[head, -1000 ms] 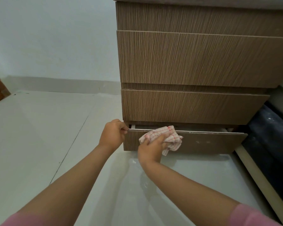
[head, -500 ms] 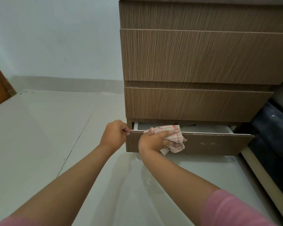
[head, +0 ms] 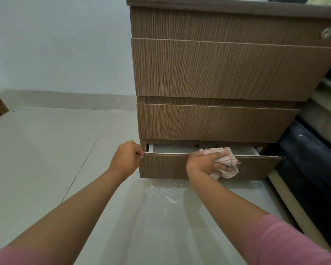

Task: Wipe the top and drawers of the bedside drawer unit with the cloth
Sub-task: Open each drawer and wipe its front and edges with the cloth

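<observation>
The floor is lying pale and tiled on the left, under a light wall. The left hand is pinching the left end of the bottom drawer at its top edge, with the fingers curled. This drawer is standing a little open at the foot of the bedside drawer unit, while the two drawers above it are sitting closed. The right hand is gripping the crumpled checked cloth and is pressing it on the top edge and front of the bottom drawer, near its middle. A dark mattress is lying beside the unit on the right.
</observation>
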### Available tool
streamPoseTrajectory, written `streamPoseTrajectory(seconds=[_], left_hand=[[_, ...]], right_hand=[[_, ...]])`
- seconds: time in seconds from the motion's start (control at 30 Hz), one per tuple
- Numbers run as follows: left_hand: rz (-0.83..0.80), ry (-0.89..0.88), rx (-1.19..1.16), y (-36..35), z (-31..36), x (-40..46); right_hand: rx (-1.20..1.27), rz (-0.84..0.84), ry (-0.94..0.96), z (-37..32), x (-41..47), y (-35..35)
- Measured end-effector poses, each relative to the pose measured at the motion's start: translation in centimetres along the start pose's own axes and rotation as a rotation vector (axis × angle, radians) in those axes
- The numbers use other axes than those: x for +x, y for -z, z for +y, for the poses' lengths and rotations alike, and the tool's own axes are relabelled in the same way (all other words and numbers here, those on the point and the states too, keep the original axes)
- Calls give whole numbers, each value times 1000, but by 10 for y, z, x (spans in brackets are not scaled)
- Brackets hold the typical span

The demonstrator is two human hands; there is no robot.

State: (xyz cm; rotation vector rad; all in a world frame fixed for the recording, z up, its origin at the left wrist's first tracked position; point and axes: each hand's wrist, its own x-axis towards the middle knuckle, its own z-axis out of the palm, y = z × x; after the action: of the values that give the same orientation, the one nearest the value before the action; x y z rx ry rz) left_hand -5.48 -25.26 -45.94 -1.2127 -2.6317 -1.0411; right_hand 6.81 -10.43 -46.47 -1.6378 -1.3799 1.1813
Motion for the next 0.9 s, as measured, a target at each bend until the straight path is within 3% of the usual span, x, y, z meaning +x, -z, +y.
streamPoseTrajectory(seconds=[0.9], left_hand=[[2,-58,90,1,4,-1]], right_hand=[[-199,90,-27,21,118,100]])
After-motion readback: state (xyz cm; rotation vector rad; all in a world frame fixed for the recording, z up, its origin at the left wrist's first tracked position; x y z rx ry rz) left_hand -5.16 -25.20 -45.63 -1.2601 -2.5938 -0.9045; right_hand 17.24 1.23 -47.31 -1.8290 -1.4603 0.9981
